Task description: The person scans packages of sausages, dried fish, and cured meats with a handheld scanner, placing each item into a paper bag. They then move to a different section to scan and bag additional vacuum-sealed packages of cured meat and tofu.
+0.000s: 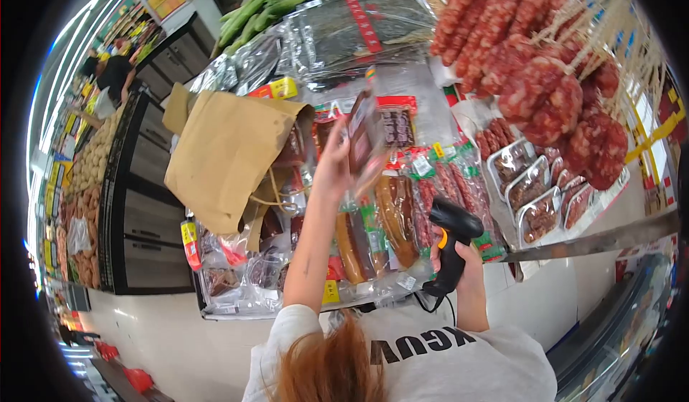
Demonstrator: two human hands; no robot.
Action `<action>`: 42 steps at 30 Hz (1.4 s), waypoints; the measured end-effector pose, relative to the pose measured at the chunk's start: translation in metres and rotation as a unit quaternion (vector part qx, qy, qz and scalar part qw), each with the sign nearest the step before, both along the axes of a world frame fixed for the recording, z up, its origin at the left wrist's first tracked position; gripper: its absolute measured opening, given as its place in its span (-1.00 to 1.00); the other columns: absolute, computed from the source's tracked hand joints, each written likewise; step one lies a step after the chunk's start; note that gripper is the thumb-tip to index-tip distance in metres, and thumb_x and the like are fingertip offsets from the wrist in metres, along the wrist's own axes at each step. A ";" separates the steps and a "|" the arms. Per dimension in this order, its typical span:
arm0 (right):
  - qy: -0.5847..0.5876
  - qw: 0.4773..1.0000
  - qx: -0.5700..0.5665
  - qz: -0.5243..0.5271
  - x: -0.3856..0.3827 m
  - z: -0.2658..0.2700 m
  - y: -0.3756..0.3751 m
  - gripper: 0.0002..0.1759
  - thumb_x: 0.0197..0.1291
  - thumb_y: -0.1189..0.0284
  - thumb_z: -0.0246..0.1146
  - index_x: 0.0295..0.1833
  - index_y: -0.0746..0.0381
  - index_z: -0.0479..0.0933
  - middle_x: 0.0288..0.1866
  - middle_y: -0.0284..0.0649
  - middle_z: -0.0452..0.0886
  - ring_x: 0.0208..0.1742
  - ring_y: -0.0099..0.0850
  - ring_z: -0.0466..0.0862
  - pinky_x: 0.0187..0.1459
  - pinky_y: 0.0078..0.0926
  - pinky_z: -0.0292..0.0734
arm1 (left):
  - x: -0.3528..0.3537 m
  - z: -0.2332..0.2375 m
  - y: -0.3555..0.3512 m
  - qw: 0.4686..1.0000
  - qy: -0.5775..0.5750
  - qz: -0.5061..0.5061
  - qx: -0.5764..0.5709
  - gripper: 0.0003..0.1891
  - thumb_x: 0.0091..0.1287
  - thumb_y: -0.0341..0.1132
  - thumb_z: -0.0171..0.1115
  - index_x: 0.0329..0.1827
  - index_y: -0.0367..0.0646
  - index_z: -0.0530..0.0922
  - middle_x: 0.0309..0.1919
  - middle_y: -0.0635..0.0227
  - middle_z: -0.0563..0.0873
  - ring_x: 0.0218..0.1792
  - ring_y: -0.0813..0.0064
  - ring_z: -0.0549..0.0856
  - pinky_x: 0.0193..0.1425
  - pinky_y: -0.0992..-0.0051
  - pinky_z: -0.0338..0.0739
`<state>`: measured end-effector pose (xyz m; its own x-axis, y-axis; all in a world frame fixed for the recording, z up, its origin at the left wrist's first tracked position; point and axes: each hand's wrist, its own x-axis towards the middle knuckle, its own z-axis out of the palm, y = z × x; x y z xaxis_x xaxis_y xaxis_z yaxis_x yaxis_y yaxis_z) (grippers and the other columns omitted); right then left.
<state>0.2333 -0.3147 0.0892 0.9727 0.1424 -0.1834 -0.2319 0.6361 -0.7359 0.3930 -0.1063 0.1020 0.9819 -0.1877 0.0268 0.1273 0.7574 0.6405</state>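
My left hand [334, 159] is raised over the display table and grips a flat, plastic-wrapped pack [362, 126] of dark reddish meat; both are smeared by motion. A black handheld barcode scanner [456, 255] with an orange trigger is in my right hand [470, 276], its cable running down towards my shirt. Under my hands lie clear packs of cured meat [396, 215] and green-edged packs of red sausages [459, 187]. Just left of my left hand, a brown paper bag [226, 158] lies on its side over more packs.
Dried sausages [542, 72] hang in bunches at the upper right, above meat trays [540, 215] wrapped in film. Flat dark packs [359, 32] and green vegetables [265, 7] are at the back. A person [115, 79] stands near the produce shelves at left.
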 end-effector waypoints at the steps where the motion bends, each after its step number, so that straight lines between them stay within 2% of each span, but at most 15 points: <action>1: -0.010 1.000 -0.008 -0.017 0.002 0.000 0.007 -0.39 -0.11 0.21 0.10 -0.01 0.45 0.25 -0.49 -0.04 0.45 -0.62 -0.42 0.45 -0.57 -0.60 0.36 | -0.014 -0.002 0.006 1.000 0.001 0.014 -0.002 -0.48 0.14 -0.36 0.02 0.18 -0.11 0.08 -0.08 0.15 0.41 -0.14 0.35 0.49 -0.09 0.49 0.41; 3: -0.002 0.999 0.001 0.032 -0.002 0.001 0.006 -0.40 -0.10 0.24 0.11 0.01 0.45 0.23 -0.47 -0.03 0.46 -0.60 -0.40 0.47 -0.53 -0.59 0.38 | -0.049 -0.013 0.011 0.954 0.050 -0.134 -0.263 -0.55 0.18 -0.12 -0.09 0.11 -0.12 0.19 -0.29 0.18 0.48 -0.39 0.39 0.53 -0.31 0.55 0.41; 4: -0.006 0.998 0.011 0.066 -0.002 0.002 0.006 -0.40 -0.10 0.27 0.11 0.03 0.45 0.22 -0.46 -0.02 0.46 -0.58 -0.38 0.48 -0.49 -0.58 0.40 | -0.068 -0.001 0.001 0.956 0.062 -0.099 -0.268 -0.51 0.16 0.00 -0.13 0.06 -0.13 0.22 -0.49 0.25 0.45 -0.62 0.49 0.43 -0.52 0.61 0.27; 7: -0.016 0.996 0.008 0.087 -0.003 0.003 0.012 -0.39 -0.10 0.26 0.11 0.03 0.46 0.22 -0.47 -0.01 0.46 -0.58 -0.39 0.48 -0.49 -0.59 0.40 | -0.092 -0.022 0.003 0.894 0.015 -0.273 -0.354 -0.43 0.16 -0.05 -0.11 0.17 -0.19 0.11 -0.60 0.35 0.34 -0.70 0.57 0.34 -0.55 0.63 0.15; 10: -0.014 0.994 0.012 0.107 -0.007 -0.001 0.016 -0.39 -0.09 0.25 0.10 0.02 0.46 0.22 -0.48 -0.01 0.46 -0.58 -0.41 0.49 -0.49 -0.60 0.41 | -0.121 -0.027 0.008 0.869 0.067 -0.228 -0.434 -0.45 0.19 -0.13 -0.14 0.21 -0.19 0.06 -0.60 0.39 0.31 -0.68 0.59 0.34 -0.51 0.66 0.13; 12: -0.015 0.995 0.032 0.098 -0.012 -0.006 0.017 -0.39 -0.08 0.23 0.08 0.02 0.47 0.22 -0.47 0.00 0.46 -0.58 -0.43 0.48 -0.49 -0.62 0.41 | -0.129 -0.032 0.013 0.901 0.065 -0.198 -0.381 -0.67 0.19 -0.20 -0.13 -0.07 -0.22 0.30 -0.62 0.44 0.25 -0.66 0.65 0.29 -0.49 0.66 0.12; 14: 0.038 0.998 0.000 0.054 -0.015 -0.008 0.023 -0.43 -0.03 0.20 -0.02 -0.03 0.48 0.26 -0.53 -0.05 0.46 -0.66 -0.47 0.41 -0.59 -0.66 0.29 | -0.132 -0.040 0.016 0.922 0.062 -0.154 -0.350 -0.75 0.18 -0.21 -0.12 -0.21 -0.20 0.32 -0.63 0.46 0.23 -0.67 0.66 0.27 -0.49 0.68 0.11; 19: 0.007 0.996 -0.012 0.093 -0.024 -0.007 0.019 -0.55 -0.03 0.33 0.03 -0.10 0.47 0.29 -0.46 -0.01 0.48 -0.53 -0.43 0.51 -0.47 -0.61 0.42 | -0.135 -0.038 0.017 0.938 0.025 -0.135 -0.319 -0.46 0.17 -0.17 -0.11 0.18 -0.24 0.07 -0.64 0.44 0.22 -0.66 0.64 0.25 -0.49 0.70 0.10; 23: -0.018 0.985 -0.060 0.163 -0.037 0.011 0.025 -0.63 -0.04 0.48 0.06 -0.07 0.40 0.29 -0.44 -0.08 0.49 -0.50 -0.43 0.53 -0.43 -0.57 0.43 | -0.135 -0.039 0.011 0.944 0.023 -0.139 -0.299 -0.42 0.14 -0.11 -0.09 0.16 -0.27 0.10 -0.63 0.43 0.24 -0.66 0.62 0.25 -0.51 0.71 0.09; 26: -0.042 0.953 -0.163 0.252 -0.043 0.030 0.027 -0.70 -0.11 0.49 0.16 -0.20 0.38 0.40 -0.47 -0.21 0.52 -0.50 -0.49 0.51 -0.42 -0.59 0.40 | -0.139 -0.037 0.016 0.902 0.118 -0.295 -0.293 -0.32 0.05 -0.01 0.01 0.11 -0.36 0.14 -0.60 0.42 0.30 -0.63 0.62 0.30 -0.56 0.70 0.17; 28: -0.162 0.872 -0.343 0.309 -0.039 0.038 0.025 -0.73 -0.25 0.44 0.24 -0.36 0.35 0.46 -0.57 -0.15 0.52 -0.51 -0.39 0.53 -0.40 -0.49 0.39 | -0.155 -0.032 0.008 0.934 0.081 -0.234 -0.256 0.01 -0.33 0.12 0.29 0.14 -0.38 0.10 -0.59 0.44 0.30 -0.60 0.65 0.31 -0.52 0.71 0.21; 30: -0.216 0.846 -0.397 0.283 -0.043 0.037 0.032 -0.71 -0.26 0.43 0.23 -0.36 0.37 0.43 -0.55 -0.04 0.50 -0.50 -0.19 0.54 -0.41 -0.45 0.39 | -0.159 -0.031 0.011 0.968 0.052 -0.195 -0.148 -0.05 -0.22 0.10 0.23 0.14 -0.42 0.09 -0.58 0.42 0.32 -0.59 0.64 0.33 -0.50 0.70 0.23; 33: -0.207 0.820 -0.447 0.291 -0.042 0.045 0.041 -0.71 -0.25 0.41 0.21 -0.38 0.37 0.41 -0.55 0.02 0.48 -0.47 -0.04 0.50 -0.42 -0.42 0.39 | -0.158 -0.028 0.010 0.940 0.084 -0.237 -0.232 -0.15 -0.07 0.05 0.14 0.13 -0.46 0.08 -0.59 0.41 0.35 -0.58 0.62 0.36 -0.49 0.66 0.26; 40: -0.216 0.815 -0.455 0.288 -0.042 0.031 0.042 -0.69 -0.28 0.41 0.21 -0.38 0.38 0.40 -0.56 0.02 0.48 -0.48 -0.03 0.49 -0.44 -0.38 0.38 | -0.160 -0.052 0.014 0.945 0.078 -0.204 -0.244 -0.28 0.09 -0.01 -0.01 0.10 -0.52 0.11 -0.43 0.25 0.49 -0.46 0.53 0.47 -0.41 0.61 0.38; 42: -0.210 0.832 -0.436 0.272 -0.040 0.033 0.044 -0.69 -0.29 0.42 0.22 -0.39 0.39 0.41 -0.57 0.01 0.48 -0.53 -0.06 0.49 -0.45 -0.40 0.37 | -0.164 -0.041 0.012 0.924 0.177 -0.164 -0.298 -0.26 0.08 0.02 0.01 0.08 -0.54 0.13 -0.33 0.18 0.50 -0.45 0.50 0.51 -0.43 0.67 0.40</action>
<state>0.1930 -0.2712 0.1218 0.8126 0.5728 -0.1072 0.0843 -0.2975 -0.9510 0.2293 -0.0944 0.0614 0.8420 -0.5317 -0.0911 0.5337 0.8457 -0.0030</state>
